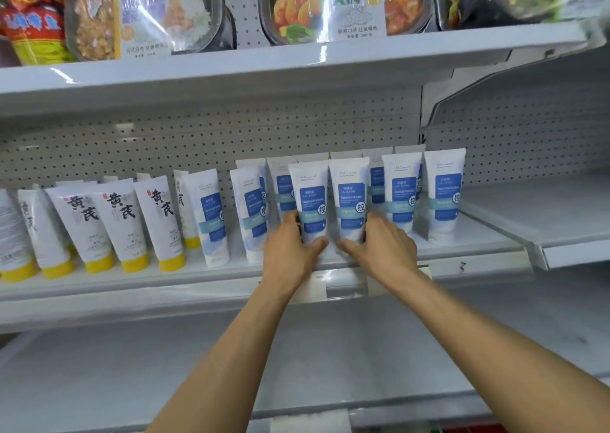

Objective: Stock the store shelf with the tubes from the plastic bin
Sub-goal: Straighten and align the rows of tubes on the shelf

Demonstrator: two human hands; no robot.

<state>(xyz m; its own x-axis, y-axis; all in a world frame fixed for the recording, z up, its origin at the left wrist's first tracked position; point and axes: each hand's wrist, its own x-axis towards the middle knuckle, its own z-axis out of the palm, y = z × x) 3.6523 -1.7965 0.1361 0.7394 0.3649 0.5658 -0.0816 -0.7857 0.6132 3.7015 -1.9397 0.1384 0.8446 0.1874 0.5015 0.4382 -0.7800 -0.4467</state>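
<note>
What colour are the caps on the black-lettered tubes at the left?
Yellow caps, clearest in the head view.

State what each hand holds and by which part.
The left hand grips the left blue-label tube at its lower end; the right hand grips the right blue-label tube likewise.

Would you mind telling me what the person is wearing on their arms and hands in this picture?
Nothing shows on them. The left hand and right hand are bare: no gloves, and no rings that I can see. The left forearm and right forearm are uncovered down to the picture's bottom edge, with no sleeve, watch or bracelet in view.
</note>
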